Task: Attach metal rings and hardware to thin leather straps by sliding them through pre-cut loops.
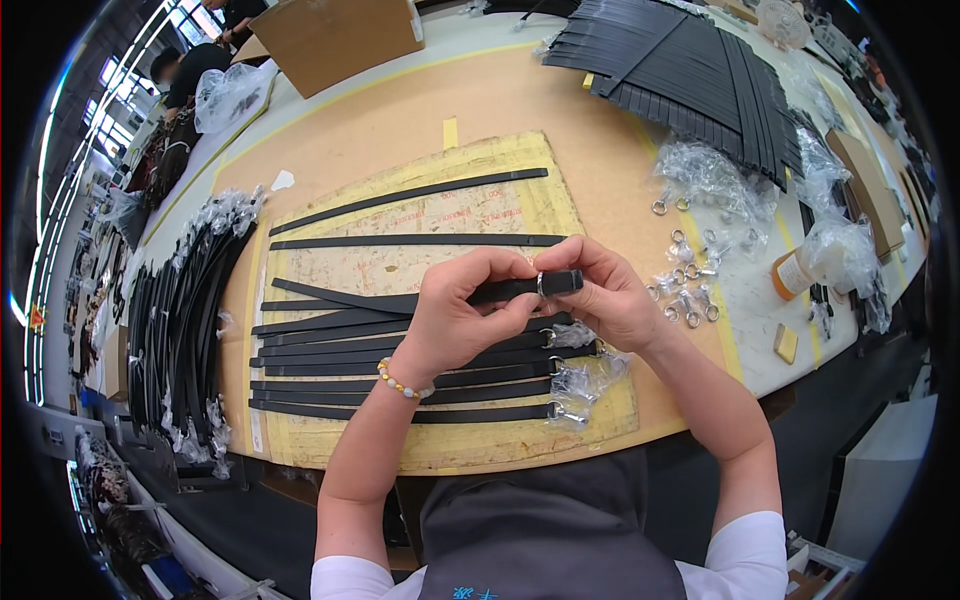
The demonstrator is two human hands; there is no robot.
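Observation:
Both hands meet over the middle of the work board (545,150). My left hand (463,300) grips a black strap (500,290) near its end, fingers pinched around it. My right hand (608,298) pinches the same strap just beside a silver metal ring (541,284), through which the strap seems to pass. The strap's tip sticks out between the fingertips; its other part runs left under my left hand. Below, several black straps (320,385) lie side by side, some with plastic-wrapped metal hardware (575,390) at their right ends. Two more straps (410,200) lie farther up the board.
A fan of black straps (675,75) is stacked at the far right. Loose metal rings and clasps (690,290) lie right of the board, near crumpled clear plastic (715,180) and an orange-labelled container (790,275). Bundled straps (185,320) hang over the left edge. A cardboard box (340,40) stands behind.

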